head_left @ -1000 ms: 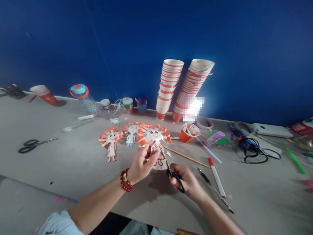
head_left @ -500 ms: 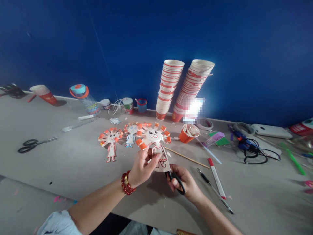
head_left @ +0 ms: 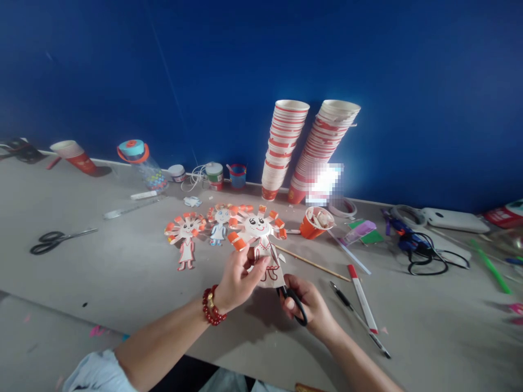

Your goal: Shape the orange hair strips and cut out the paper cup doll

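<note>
My left hand (head_left: 239,272), with red beads at the wrist, pinches a paper doll (head_left: 256,226) that has curled orange-and-white strips around its smiling face. The doll's drawn dress and legs sit on uncut white paper. In my right hand (head_left: 308,302) are black-handled scissors (head_left: 300,310), their blades at the right edge of that paper beside the dress. Two finished-looking paper dolls lie on the table to the left: one in a red-outlined dress (head_left: 187,253), the other in blue (head_left: 220,231), partly behind the held doll's strips.
Two tall stacks of paper cups (head_left: 286,141) lean by the blue wall. An orange cup of scraps (head_left: 312,226), a wooden stick (head_left: 314,262), a red-capped marker (head_left: 363,299) and a pen (head_left: 355,313) lie right. Other scissors (head_left: 61,239) and a bottle (head_left: 141,163) are left.
The scissors' handles have shifted very slightly, the finger loop moving a little to the left. The paper doll and my left hand have stayed in place.
</note>
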The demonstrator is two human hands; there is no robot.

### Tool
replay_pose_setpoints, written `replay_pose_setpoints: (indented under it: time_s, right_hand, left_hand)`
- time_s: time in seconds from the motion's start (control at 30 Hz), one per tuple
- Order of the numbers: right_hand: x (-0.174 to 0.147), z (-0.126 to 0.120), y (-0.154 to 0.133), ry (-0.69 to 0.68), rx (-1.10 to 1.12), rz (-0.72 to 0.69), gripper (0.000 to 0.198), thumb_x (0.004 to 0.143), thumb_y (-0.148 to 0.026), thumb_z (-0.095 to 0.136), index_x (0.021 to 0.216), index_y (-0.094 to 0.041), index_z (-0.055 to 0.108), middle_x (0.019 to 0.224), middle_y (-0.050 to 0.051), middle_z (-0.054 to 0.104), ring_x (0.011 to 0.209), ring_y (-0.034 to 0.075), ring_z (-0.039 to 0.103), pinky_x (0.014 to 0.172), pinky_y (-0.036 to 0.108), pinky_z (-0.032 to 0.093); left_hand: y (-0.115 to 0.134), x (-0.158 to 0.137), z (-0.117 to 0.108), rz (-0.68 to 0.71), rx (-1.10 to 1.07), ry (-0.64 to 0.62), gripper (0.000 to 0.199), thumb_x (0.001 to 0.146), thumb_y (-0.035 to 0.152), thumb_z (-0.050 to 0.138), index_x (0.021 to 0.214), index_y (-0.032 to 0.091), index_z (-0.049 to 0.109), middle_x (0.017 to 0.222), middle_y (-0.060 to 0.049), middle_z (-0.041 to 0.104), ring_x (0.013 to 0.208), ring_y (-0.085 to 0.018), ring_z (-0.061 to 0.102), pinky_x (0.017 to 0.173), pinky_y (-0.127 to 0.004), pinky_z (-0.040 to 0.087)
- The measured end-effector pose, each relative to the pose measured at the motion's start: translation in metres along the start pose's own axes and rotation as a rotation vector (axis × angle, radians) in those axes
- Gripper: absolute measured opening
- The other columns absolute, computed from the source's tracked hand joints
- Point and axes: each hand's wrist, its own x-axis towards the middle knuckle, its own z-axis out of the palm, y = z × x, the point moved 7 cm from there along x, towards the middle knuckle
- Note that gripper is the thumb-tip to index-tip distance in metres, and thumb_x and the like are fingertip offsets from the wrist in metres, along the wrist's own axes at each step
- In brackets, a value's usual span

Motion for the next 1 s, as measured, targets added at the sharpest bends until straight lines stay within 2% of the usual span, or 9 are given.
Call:
replay_pose_setpoints:
  time_s: [0.3, 0.47, 0.67, 0.9, 1.0]
  right_hand:
    - [0.0006, -0.0026, 0.0046, 0.051, -0.067, -0.033, 0.056, 0.065, -0.073, 0.058, 0.061, -0.021, 0.037, 0.046, -0.006, 0.038, 0.042, 0.008, 0.032, 0.041, 0.022, 0.019]
    - [0.0011, -0.0008, 0.0036, 0.027, -0.028, -0.004, 0.055, 0.064, -0.071, 0.061, 0.062, -0.021, 0.038, 0.045, -0.005, 0.042, 0.042, 0.009, 0.034, 0.041, 0.021, 0.022]
    - [0.0004, 0.0004, 0.0018, 0.029, 0.002, -0.027, 0.056, 0.063, -0.072, 0.061, 0.063, -0.021, 0.037, 0.046, -0.005, 0.041, 0.043, 0.009, 0.034, 0.042, 0.021, 0.023]
    - [0.0005, -0.0020, 0.0032, 0.066, -0.066, -0.037, 0.056, 0.064, -0.072, 0.060, 0.062, -0.021, 0.036, 0.047, -0.006, 0.037, 0.043, 0.008, 0.031, 0.042, 0.021, 0.020]
    - [0.0004, -0.0025, 0.0056, 0.078, -0.073, -0.027, 0.056, 0.064, -0.071, 0.060, 0.062, -0.021, 0.036, 0.046, -0.007, 0.036, 0.043, 0.008, 0.031, 0.041, 0.021, 0.020]
  left_hand:
    - [0.0002, 0.0004, 0.0014, -0.009, -0.021, -0.011, 0.029, 0.087, 0.027, 0.054, 0.114, 0.017, 0.050, 0.069, 0.000, 0.058, 0.057, -0.009, 0.051, 0.051, -0.018, 0.042]
    - [-0.0006, 0.0005, 0.0012, -0.023, -0.025, -0.016, 0.033, 0.086, 0.027, 0.054, 0.117, 0.016, 0.047, 0.067, 0.001, 0.055, 0.055, -0.009, 0.048, 0.048, -0.018, 0.039]
    - [0.0015, -0.0013, 0.0059, -0.025, -0.019, -0.059, 0.022, 0.088, 0.027, 0.051, 0.106, 0.016, 0.052, 0.067, 0.000, 0.054, 0.055, -0.010, 0.045, 0.050, -0.020, 0.039]
    - [0.0041, -0.0010, 0.0066, -0.029, -0.030, -0.059, 0.026, 0.088, 0.027, 0.051, 0.111, 0.016, 0.050, 0.068, 0.000, 0.055, 0.055, -0.010, 0.046, 0.049, -0.020, 0.038]
    - [0.0043, -0.0005, 0.0063, -0.021, -0.034, -0.056, 0.023, 0.087, 0.028, 0.052, 0.106, 0.015, 0.051, 0.069, -0.001, 0.055, 0.056, -0.010, 0.047, 0.050, -0.020, 0.039]
